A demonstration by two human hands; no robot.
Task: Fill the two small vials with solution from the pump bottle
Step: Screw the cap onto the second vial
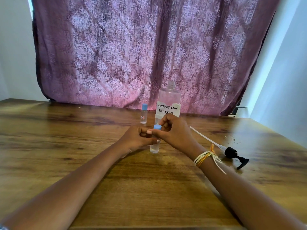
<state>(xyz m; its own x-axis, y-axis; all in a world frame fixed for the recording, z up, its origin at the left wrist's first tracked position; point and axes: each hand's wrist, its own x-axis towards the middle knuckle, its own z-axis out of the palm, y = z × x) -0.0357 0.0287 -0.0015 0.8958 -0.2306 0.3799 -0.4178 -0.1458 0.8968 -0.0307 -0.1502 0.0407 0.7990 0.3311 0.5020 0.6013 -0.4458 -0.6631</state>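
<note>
A small clear vial [154,148] stands on the wooden table [83,138] in front of me, with some liquid at its bottom. My left hand [136,138] grips its body. My right hand [172,131] pinches its blue cap [157,127] at the top. Farther back, a second vial [143,114] with a blue cap stands upright and untouched. The clear bottle [169,97] labelled "contact lens solution" is behind my hands, its neck open with no pump on it. The black pump head [235,156] with its long white tube lies on the table to the right.
A purple patterned curtain [149,47] hangs behind the table's far edge. White walls stand at left and right. A few small dark specks lie on the table at the far right. A thread bracelet is around my right wrist.
</note>
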